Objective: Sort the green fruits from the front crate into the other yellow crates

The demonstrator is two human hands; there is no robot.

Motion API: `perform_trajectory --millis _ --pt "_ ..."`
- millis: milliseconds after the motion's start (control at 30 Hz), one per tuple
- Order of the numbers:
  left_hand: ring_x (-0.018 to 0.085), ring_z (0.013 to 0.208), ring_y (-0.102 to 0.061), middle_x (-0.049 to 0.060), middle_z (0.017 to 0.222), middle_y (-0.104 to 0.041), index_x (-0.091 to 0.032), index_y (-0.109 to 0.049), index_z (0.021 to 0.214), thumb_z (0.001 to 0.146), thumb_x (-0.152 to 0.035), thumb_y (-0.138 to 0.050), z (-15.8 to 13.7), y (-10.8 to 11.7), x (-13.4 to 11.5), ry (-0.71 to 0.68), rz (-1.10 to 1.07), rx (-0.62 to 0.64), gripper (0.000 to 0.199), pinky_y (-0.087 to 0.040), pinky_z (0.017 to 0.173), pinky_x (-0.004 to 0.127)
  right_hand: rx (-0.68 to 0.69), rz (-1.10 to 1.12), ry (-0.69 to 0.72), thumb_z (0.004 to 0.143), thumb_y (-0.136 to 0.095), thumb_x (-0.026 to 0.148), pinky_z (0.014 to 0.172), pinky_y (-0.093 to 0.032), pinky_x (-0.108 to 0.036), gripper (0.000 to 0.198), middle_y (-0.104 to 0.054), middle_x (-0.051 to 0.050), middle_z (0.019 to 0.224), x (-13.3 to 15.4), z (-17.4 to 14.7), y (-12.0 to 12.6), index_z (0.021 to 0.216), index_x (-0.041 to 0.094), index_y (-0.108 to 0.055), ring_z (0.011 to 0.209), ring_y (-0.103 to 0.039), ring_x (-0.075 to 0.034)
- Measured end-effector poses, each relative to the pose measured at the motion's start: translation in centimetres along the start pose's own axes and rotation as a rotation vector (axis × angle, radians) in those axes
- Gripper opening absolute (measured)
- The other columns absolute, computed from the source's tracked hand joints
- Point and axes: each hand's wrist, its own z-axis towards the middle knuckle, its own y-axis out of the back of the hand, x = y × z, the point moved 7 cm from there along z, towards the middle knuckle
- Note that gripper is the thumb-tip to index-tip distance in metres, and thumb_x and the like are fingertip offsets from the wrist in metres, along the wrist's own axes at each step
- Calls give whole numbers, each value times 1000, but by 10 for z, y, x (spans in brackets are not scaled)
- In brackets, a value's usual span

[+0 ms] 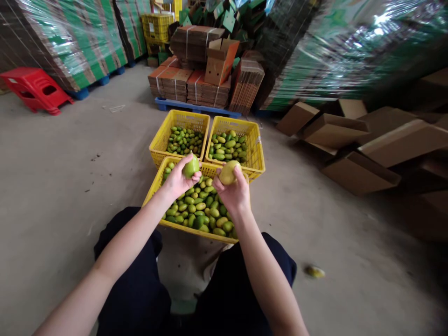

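Note:
My left hand (180,179) is closed around a green mango (191,166), an oval fruit with a smooth skin. My right hand (234,190) grips a yellower mango (229,172) between thumb and fingers. Both hands are raised above the near yellow crate (196,233), a short gap apart. Inside that crate lie many green and yellowish mangoes (201,205), partly covered by my hands and forearms. Just behind it stand the far left crate (159,135), with small, mostly green fruit, and the far right crate (257,147), with larger yellow-green fruit.
Flattened cartons (206,93) are stacked on a blue pallet (196,108) behind the crates. Open cardboard boxes (350,135) lie at right. A red stool (37,88) stands at left. One discolored fruit (315,271) lies on the floor. Wrapped stacks rise on both sides.

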Motion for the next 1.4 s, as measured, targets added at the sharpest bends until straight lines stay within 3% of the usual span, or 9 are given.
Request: perform_trajectory --millis 67,233,400,567,767,967,1067,1267,1400 --pt "4 43 -47 -1 66 -58 -16 -56 74 83 -40 -65 1 -1 0 9 14 9 27 -36 38 16 5 12 -29 78 -61 59 45 -36 -27 36 -56 2 68 -4 0 -1 76 24 -53 43 -34 -8" --pt "8 49 -53 2 61 -58 -13 -62 73 91 -47 -52 2 0 3 53 10 11 40 -43 43 17 -76 111 -87 75 -64 58 50 -42 -27 36 -61 -1 72 -13 3 4 80 23 -55 56 -52 -13" --pt "10 55 -60 3 72 -67 -16 -69 92 94 -38 -53 4 3 2 -9 30 15 27 -50 52 20 -108 30 -14 75 -66 57 54 -48 -29 38 -66 -2 87 -18 10 11 91 23 -58 70 -61 -17" --pt "13 67 -66 2 84 -71 -16 -68 88 91 -25 -58 7 7 5 -53 33 -47 14 -54 58 24 -51 58 -37 76 -63 58 66 -54 -37 39 -70 -4 89 -25 11 6 93 23 -59 86 -66 -24" --pt "12 53 -60 4 72 -68 -11 -67 83 89 -29 -51 4 6 12 48 -57 -68 24 -46 42 20 -11 199 -124 78 -61 40 48 -46 -27 35 -73 -4 95 -19 3 -6 107 21 -64 59 -60 -14" --pt "21 77 -71 10 79 -70 -10 -67 95 95 -30 -36 1 1 14 93 -233 -56 36 -61 70 34 5 348 -145 82 -58 39 35 -31 -21 24 -68 -2 73 -17 6 -3 92 19 -66 41 -45 -8" --pt "22 85 -72 11 88 -71 -13 -65 104 100 -35 -33 3 -5 18 144 -241 -10 39 -61 69 32 -25 491 -194 82 -56 36 36 -33 -20 19 -62 0 66 -22 10 1 84 19 -62 41 -44 -8" --pt "10 48 -63 5 80 -71 -16 -66 95 100 -37 -37 2 -7 11 180 -219 -12 37 -39 31 13 -87 652 -171 76 -51 22 47 -47 -23 20 -69 -5 83 -18 18 1 93 18 -60 61 -59 -14" --pt "6 43 -58 2 69 -67 -14 -62 80 97 -33 -41 -5 -10 -1 104 -324 -37 34 -46 37 13 -9 657 -98 79 -54 24 44 -44 -21 16 -70 -4 88 -12 21 -8 92 20 -61 60 -57 -12"
